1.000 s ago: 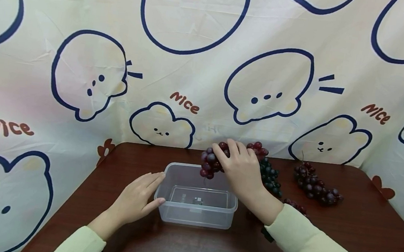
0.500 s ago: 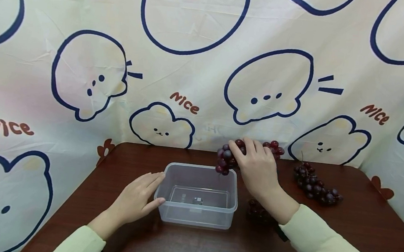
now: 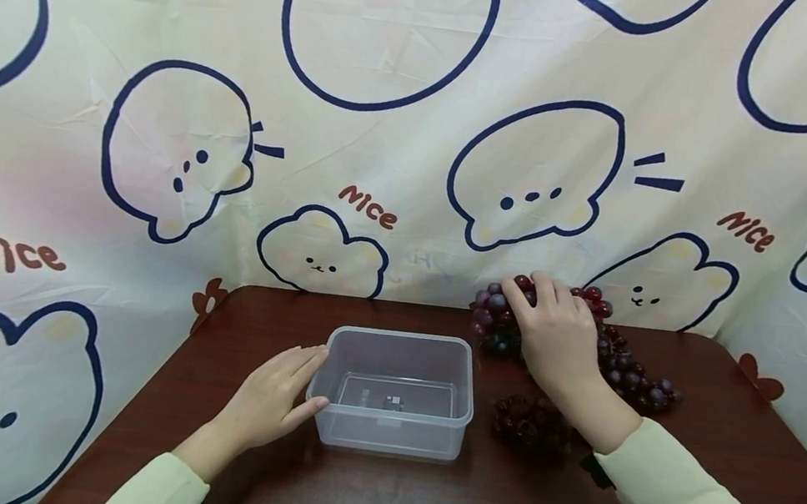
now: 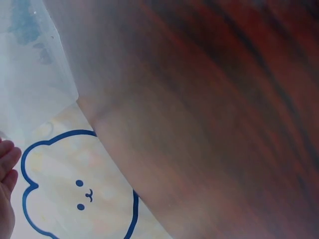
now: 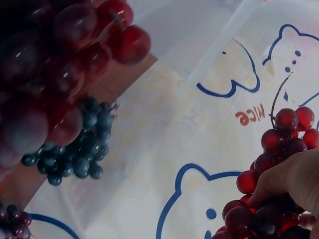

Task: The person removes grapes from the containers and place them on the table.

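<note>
In the head view my right hand (image 3: pixel 555 334) grips a bunch of red and purple grapes (image 3: pixel 491 303) from above, raised near the back edge of the table. The right wrist view shows the thumb pressed among the held red grapes (image 5: pixel 239 219). My left hand (image 3: pixel 272 396) rests its straight fingers on the left side of a clear plastic box (image 3: pixel 388 437). In the left wrist view, fingers (image 4: pixel 7 167) appear at the left edge below the translucent box (image 4: pixel 30 74). No grapes lie in the box. Dark blue-green grapes (image 3: pixel 501 344) show just below the held bunch.
Dark purple grapes (image 3: pixel 647 390) lie at the back right, partly behind my right hand. A dark red bunch (image 3: pixel 526 423) sits right of the box, beside my right wrist. Behind the brown table (image 3: pixel 373 500) hangs a printed cloth (image 3: pixel 415 161).
My right hand has moved rightward with the grapes, away from above the box's back right corner and toward the dark purple bunch. My left hand has stayed on the box.
</note>
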Motion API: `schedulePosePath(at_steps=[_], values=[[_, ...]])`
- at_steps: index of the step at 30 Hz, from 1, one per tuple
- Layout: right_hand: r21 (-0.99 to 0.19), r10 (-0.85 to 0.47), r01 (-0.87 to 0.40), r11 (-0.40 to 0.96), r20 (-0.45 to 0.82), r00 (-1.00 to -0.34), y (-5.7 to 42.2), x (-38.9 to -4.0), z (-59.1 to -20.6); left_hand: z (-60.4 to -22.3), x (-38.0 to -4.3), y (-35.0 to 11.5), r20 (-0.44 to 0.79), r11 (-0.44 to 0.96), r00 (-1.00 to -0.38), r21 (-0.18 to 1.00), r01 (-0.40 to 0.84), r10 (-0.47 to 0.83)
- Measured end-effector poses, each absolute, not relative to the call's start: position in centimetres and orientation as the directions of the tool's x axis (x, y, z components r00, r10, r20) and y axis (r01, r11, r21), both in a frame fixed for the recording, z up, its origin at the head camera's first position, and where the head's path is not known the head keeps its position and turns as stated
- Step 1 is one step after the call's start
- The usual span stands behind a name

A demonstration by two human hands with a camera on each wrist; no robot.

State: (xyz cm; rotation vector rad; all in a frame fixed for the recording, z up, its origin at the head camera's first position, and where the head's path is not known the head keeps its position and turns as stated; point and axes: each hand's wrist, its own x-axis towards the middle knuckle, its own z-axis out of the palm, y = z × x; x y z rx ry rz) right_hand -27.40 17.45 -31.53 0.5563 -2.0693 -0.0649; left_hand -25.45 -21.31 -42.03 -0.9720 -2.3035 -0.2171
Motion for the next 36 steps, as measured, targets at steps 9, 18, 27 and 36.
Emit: schedulePosePath(at_steps=[9, 18, 27, 36], values=[[0.258, -0.385, -0.313, 0.914, 0.795, -0.468, 20.0, -27.1, -31.2, -42.1, -25.6, -21.4, 0.600, 0.718, -0.537, -0.090, 0.690, 0.592], [0.252, -0.364, -0.286, 0.925, 0.801, -0.474, 22.9, -26.6, -31.1, -42.2, -25.7, -21.5, 0.601, 0.719, -0.535, -0.096, 0.689, 0.593], [0.215, -0.306, -0.232, 0.949, 0.813, -0.496, 26.1, -25.6, -31.3, -42.2, -25.6, -21.4, 0.605, 0.714, -0.530, -0.093, 0.694, 0.594], [0.178, -0.263, -0.209, 0.962, 0.817, -0.513, 28.2, -24.4, -31.9, -42.1, -25.6, -21.3, 0.603, 0.712, -0.531, -0.090, 0.696, 0.595]])
